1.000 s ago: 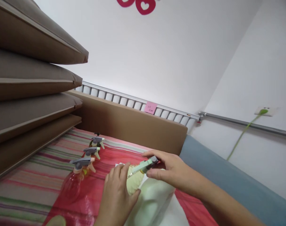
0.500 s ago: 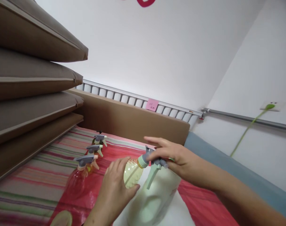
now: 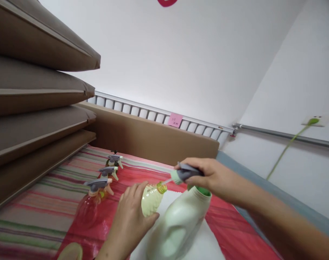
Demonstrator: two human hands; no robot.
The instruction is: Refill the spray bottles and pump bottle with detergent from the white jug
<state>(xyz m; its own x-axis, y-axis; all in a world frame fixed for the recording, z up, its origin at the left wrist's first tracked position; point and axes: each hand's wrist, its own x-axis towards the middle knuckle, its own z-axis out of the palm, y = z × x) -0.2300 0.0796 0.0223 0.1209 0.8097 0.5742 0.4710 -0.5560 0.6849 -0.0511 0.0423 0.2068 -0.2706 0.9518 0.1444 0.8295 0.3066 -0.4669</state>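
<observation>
And here's the yellow bottle (image 3: 150, 203), right in the grip of the left hand (image 3: 130, 213), fingers over its far side and thumb on its near side, body against the palm. Over to the right hand (image 3: 205, 172), clamped on the grey-and-green spray head (image 3: 184, 174) just beyond the bottle's neck (image 3: 161, 187). The hands are apart, with the neck and the spray head between them. The green collar is clear of the neck, and a thin tube (image 3: 167, 181) spans that gap, though how far it goes inside, I can't tell.

To the containers! The yellow bottle looks pale yellow through its ribbed wall; its fill level is unclear. A pale green jug (image 3: 178, 220) leans close by on a white sheet (image 3: 208, 242), its mouth open, green inside, just below the right hand; its contents are out of sight. On the left, spray bottles stand in a row, the nearest a pink bottle (image 3: 87, 211), level unreadable, on red plastic (image 3: 96, 231) over a striped cloth (image 3: 39, 206).

And the angle: the yellow bottle is tilted, its long axis running from the left palm up towards the right hand, neck leading. The spray head lies nearly sideways, collar facing that neck.
</observation>
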